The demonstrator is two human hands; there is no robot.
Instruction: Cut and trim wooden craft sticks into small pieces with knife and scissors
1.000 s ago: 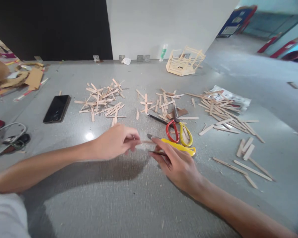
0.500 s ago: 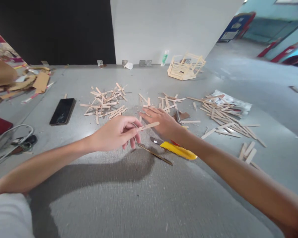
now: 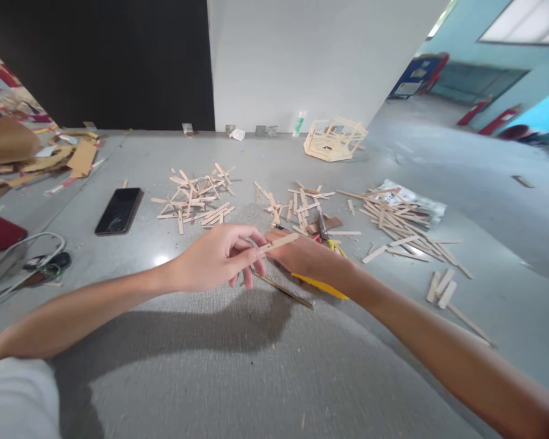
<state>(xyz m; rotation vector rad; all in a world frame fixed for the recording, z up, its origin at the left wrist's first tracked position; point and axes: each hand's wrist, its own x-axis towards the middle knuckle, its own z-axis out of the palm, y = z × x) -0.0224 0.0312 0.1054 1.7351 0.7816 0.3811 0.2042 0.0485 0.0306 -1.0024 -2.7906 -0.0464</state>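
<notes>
Right hand (image 3: pixel 308 253): drawing back from the small sticks (image 3: pixel 277 204) it was covering half a second ago, now lying just behind the pale stick (image 3: pixel 282 241) and hiding the cutter's blade.
Pale stick: hanging in the air above the grey surface (image 3: pixel 174 372), near the middle of the view, its rounded free end pointing away from the left hand (image 3: pixel 217 256) toward the right forearm.
Stick handling: probably feeling very light, dry and stiff, not slippery; being so thin, likely risking a snap under a sharp bend, perhaps sooner at the dark mark near the grip.
Stick hold: flat faces offering the best purchase, close to mid-length; the free end is leaving room for a second light pinch.
Left hand: thumb and forefinger pinching the stick, the other fingers curling loosely.
Right-hand fingers: bending low beside a black pen-like tip (image 3: pixel 279 227); blur and overlap are hiding the pads, so cannot tell whether they are grasping anything.
Slim rod (image 3: pixel 288 294): lying just below both hands.
Yellow cutter (image 3: pixel 322 286): showing its handle from under the right wrist.
Scissors (image 3: pixel 322 227): resting beyond the cutter, handles partly hidden.
Left heap (image 3: pixel 194 198): sprawling between phone (image 3: pixel 119 211) and small sticks.
Right heap (image 3: pixel 393 222): spreading beside a plastic packet (image 3: pixel 427 207).
Stick frame (image 3: pixel 332 157): standing near the white panel (image 3: pixel 297 55).
</notes>
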